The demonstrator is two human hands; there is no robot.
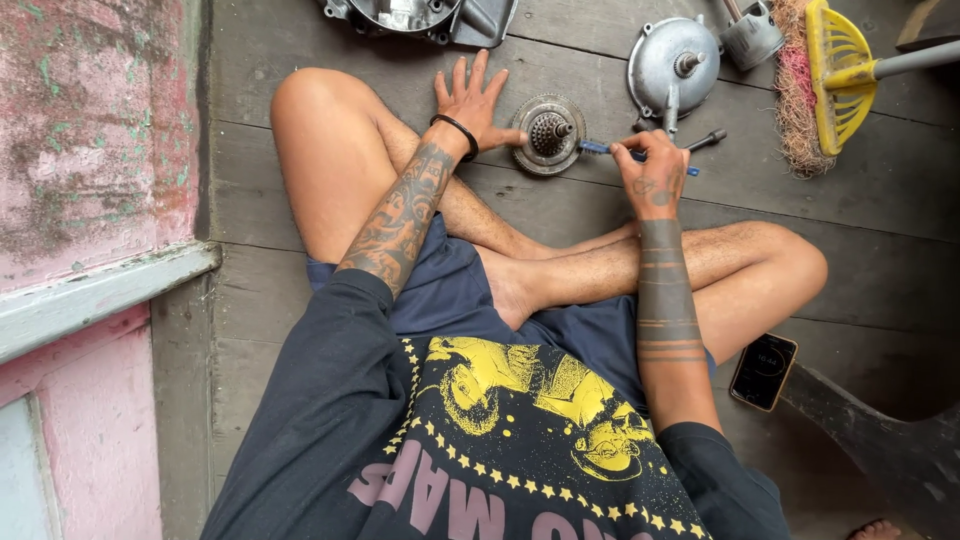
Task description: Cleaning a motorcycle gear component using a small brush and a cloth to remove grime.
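Seated cross-legged on a grey plank floor (860, 230), beside a pink wall (95, 120).

- Dark engine casing (420, 18) at the top edge, cut off by the frame.
- Broom (825, 80), yellow head, pink bristles, at upper right, well apart from both hands.
- Round silver cover (672, 62) with central stub, just beyond the right hand; small grey metal part (752, 38) next to it.
- Round toothed clutch assembly (548, 135), flat on the floor in front of the crossed legs, between the two hands.
- Left hand (472, 100): open, fingers spread, palm down on the floor, thumb tip touching the rim of the clutch assembly. Black band at the wrist.
- Right hand (655, 165): closed around a blue-handled tool (610, 150), tool lying level with its tip directed at the clutch assembly hub.
- Black-tipped bolt (705, 140) just beyond the right hand.
- Phone (764, 371), screen lit, on the floor beside the right knee.
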